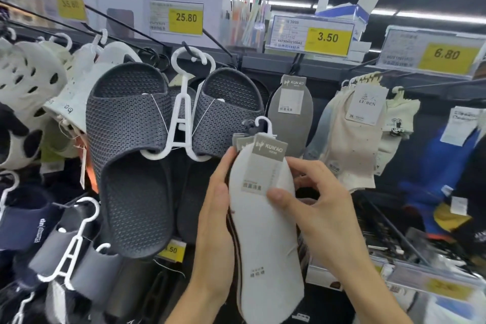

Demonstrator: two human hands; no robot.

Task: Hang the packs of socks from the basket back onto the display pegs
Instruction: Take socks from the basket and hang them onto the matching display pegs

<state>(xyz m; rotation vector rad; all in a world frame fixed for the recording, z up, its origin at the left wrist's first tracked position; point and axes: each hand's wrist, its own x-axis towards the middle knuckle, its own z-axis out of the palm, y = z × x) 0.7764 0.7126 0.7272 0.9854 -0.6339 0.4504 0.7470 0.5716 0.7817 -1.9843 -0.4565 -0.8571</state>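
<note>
I hold a stack of white sock packs [265, 239] with grey KUN'AO labels and a small white hook [263, 123] at the top. My left hand [214, 221] grips the stack's left edge. My right hand [319, 208] pinches the front pack by its label, thumb on the front. A grey pack of the same brand [290, 116] hangs on a black peg [295, 66] just above and behind the stack. The hook sits below that peg, apart from it. No basket is in view.
Dark grey slippers on a white hanger [181, 113] hang left of the stack. White clogs [29, 79] hang further left. Cream socks [352, 126] hang on pegs to the right, blue items [441, 163] beyond. Yellow price tags [327, 37] line the shelf edge above.
</note>
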